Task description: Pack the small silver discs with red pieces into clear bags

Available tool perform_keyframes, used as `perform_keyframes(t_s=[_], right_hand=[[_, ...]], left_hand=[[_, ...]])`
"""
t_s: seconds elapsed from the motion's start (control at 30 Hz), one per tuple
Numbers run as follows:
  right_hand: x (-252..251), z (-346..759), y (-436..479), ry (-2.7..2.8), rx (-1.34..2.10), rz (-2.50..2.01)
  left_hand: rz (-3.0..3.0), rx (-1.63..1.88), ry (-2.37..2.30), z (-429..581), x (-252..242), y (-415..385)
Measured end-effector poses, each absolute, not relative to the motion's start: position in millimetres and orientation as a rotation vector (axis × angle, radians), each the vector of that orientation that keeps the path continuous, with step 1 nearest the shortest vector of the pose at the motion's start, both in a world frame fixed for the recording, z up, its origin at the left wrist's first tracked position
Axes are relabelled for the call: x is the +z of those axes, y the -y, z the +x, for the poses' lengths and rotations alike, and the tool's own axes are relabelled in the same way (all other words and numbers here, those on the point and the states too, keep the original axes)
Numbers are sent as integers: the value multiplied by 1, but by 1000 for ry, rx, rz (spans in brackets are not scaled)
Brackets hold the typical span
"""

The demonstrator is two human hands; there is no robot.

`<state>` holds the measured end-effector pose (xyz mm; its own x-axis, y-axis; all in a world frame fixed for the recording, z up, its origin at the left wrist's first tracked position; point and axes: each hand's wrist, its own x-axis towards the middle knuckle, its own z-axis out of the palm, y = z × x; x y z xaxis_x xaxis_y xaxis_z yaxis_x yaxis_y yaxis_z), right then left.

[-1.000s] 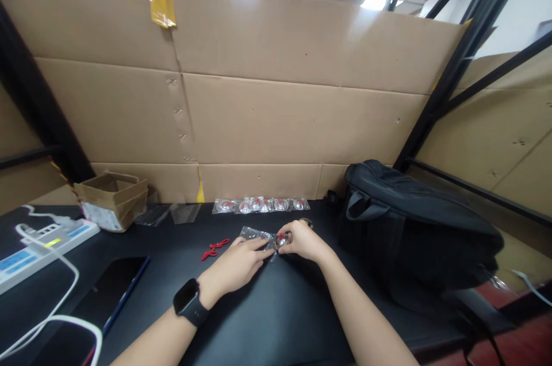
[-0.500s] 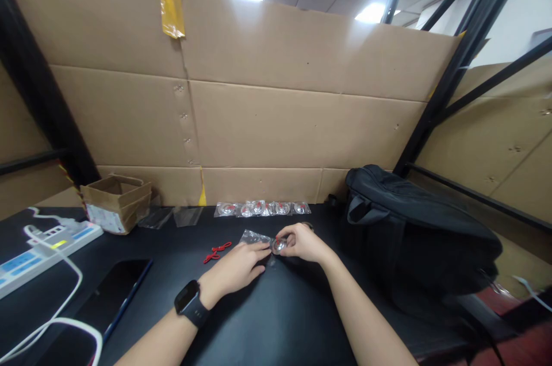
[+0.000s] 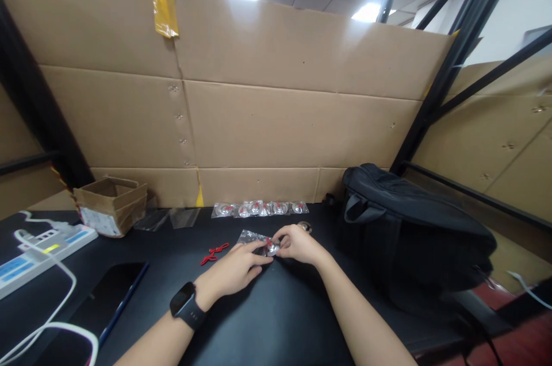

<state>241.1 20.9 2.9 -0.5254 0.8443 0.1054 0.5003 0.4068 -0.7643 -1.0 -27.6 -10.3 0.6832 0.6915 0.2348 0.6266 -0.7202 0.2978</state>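
Note:
My right hand pinches a round, shiny metal piece with a bit of red cord on it, between thumb and fingertips. The piece sits at the mouth of a small clear plastic bag, partly within it as far as I can see. My left hand, with a dark watch on the wrist, grips the bag's near edge, its fingers partly covering it. Red knotted cords lie left of the bag. Behind my right hand another round metal piece shows in part.
Several bagged round pieces line the cardboard wall. Flat clear bags and a small open carton stand left of them. A power strip and a phone lie left; a black bag stands right.
My right hand has brought the round metal piece slightly left, into the bag's mouth. My left fingers have shifted along the bag's edge. The camera view has turned slightly.

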Motion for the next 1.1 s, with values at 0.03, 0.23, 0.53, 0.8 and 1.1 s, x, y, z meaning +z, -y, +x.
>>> perform_keyframes(t_s=[0.03,0.23,0.53,0.8,1.1], right_hand=[[3,238,-20,2186,918,-1143],[-1,232,-20,2133,938,-1147],[-2,232,-22,2160,872,-1112],[-5,209,-14,2147,331,-1355],[-10,213,-20,2171,543,-1240]], left_hand=[[2700,491,-1073,-1,-10,28],[2706,499,-1062,-3,-11,27],[2704,468,-1076,-2,-7,28],[2723,412,-1057,-6,-6,27],[2644,288,-1312,-21,-2,23]])
